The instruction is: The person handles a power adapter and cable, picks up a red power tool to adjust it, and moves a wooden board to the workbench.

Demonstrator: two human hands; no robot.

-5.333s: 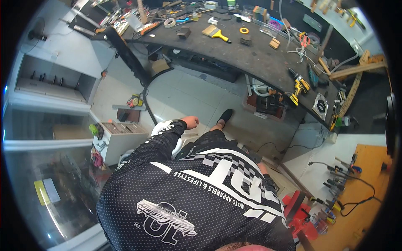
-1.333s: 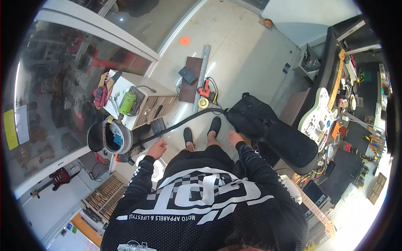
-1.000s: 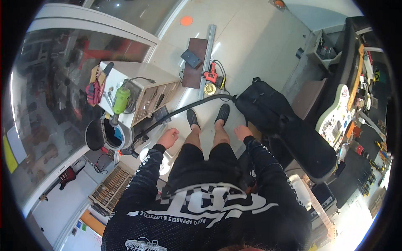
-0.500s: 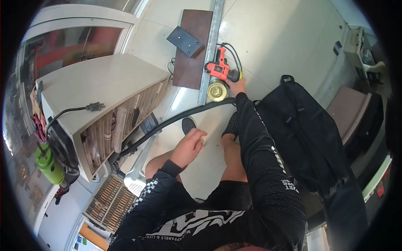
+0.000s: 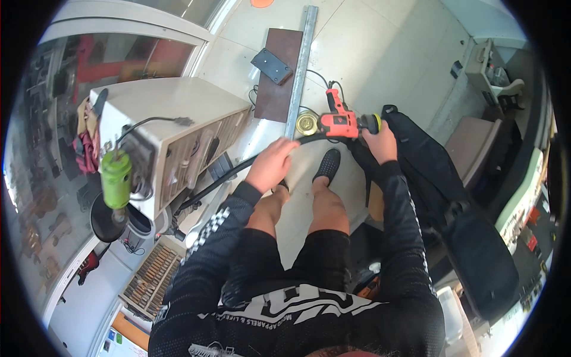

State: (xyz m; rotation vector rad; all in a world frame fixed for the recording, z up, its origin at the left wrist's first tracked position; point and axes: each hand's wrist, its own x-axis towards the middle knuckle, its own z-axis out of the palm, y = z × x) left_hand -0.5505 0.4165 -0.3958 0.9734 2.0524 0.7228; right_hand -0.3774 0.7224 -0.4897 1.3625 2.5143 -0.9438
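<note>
My right hand [image 5: 380, 143] is closed on the disc end of a red corded power tool [image 5: 340, 124], shaped like a drill with a yellow-rimmed disc. The tool's handle points away from me. My left hand [image 5: 273, 165] has its fingers stretched out and holds nothing visible. It lies over a black hose [image 5: 238, 169]; I cannot tell whether they touch. A gold-topped can [image 5: 307, 123] stands just left of the tool. Beyond it, a grey metal bar [image 5: 301, 68] lies along a dark brown board [image 5: 275, 95], with a dark rectangular block [image 5: 272, 65] on the board.
A light cabinet with shelves [image 5: 172, 107] stands to the left, with a plug and cord on top. A green power tool [image 5: 116, 178] hangs at its near end. To my right lies a long black bag [image 5: 428, 160]. A rack of small handled tools [image 5: 151, 276] is at lower left.
My right hand has lifted the red power tool and brought it rightward, away from the metal bar. My left hand has moved up and forward to the hose.
</note>
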